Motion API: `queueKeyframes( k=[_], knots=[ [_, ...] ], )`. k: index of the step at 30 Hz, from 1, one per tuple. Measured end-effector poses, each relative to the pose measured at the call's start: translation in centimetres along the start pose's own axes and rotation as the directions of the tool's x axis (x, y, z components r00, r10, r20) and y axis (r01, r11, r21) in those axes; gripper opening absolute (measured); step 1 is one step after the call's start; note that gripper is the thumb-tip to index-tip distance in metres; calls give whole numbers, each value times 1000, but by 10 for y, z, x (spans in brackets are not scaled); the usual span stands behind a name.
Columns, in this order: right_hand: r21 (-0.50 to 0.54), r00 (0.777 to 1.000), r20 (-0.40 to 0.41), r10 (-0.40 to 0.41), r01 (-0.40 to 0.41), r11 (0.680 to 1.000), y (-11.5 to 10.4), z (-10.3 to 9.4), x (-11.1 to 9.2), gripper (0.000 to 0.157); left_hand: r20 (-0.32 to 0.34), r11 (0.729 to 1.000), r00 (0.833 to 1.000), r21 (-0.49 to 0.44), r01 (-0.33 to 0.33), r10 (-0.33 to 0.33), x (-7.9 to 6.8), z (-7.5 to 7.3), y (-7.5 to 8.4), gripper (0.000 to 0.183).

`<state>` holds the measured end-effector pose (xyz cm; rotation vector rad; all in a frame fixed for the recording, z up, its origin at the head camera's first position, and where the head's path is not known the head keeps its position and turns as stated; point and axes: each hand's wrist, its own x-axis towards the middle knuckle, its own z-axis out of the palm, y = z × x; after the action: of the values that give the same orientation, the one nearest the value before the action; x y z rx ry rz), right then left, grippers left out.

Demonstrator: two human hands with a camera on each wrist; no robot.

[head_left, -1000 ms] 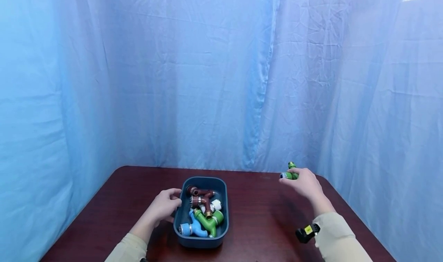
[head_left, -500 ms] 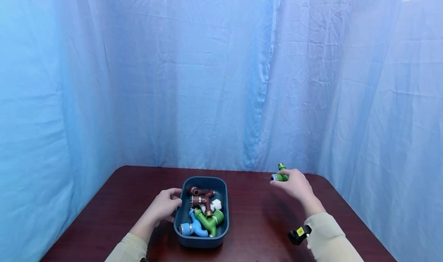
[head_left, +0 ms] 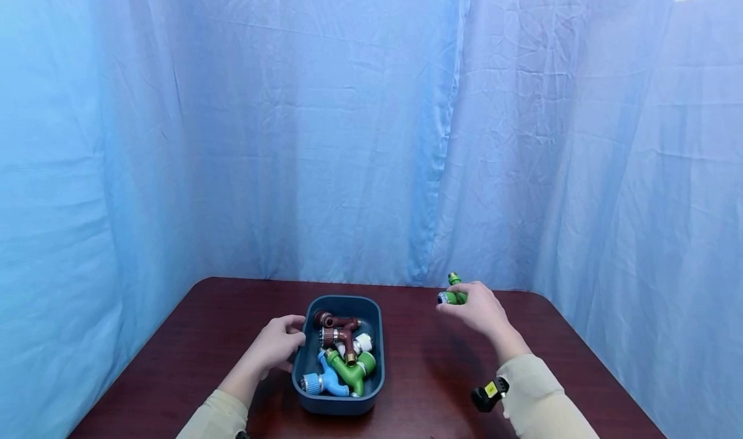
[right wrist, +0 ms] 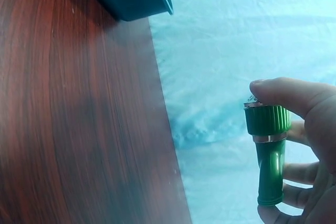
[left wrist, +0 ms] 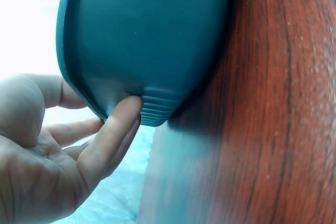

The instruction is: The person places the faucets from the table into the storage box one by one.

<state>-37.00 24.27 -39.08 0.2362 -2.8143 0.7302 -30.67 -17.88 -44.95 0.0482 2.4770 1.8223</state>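
My left hand (head_left: 275, 342) grips the left side of a dark blue bin (head_left: 333, 407); in the left wrist view a fingertip presses the bin's ribbed outer wall (left wrist: 142, 40). Right of the bin, my right hand (head_left: 478, 308) holds a green plastic tap (head_left: 449, 298) above the table. The right wrist view shows the thumb on the end of the tap's ribbed knob (right wrist: 268, 120) and the other fingers along its body. Inside the bin lie brown taps (head_left: 347, 342), a white one partly hidden beneath, another green tap (head_left: 352, 376) and a light blue tap (head_left: 329, 380).
The bin stands on a dark red wood-grain table (head_left: 418, 387) with rounded far corners. Pale blue curtains (head_left: 348, 136) hang behind it and along both sides. A black device (head_left: 487, 395) with a yellow label is on my right wrist.
My right hand has moved left toward the bin, carrying the green tap at about the same height. The left hand and the bin have stayed put.
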Motion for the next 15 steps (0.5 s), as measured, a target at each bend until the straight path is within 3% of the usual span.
queueKeyframes(
  k=[15],
  knots=[
    [36, 997, 14, -72, 72, 997, -23, 9, -2, 49, 3, 1000, 1000, -4, 2, -2, 0, 0, 1, 53]
  ],
)
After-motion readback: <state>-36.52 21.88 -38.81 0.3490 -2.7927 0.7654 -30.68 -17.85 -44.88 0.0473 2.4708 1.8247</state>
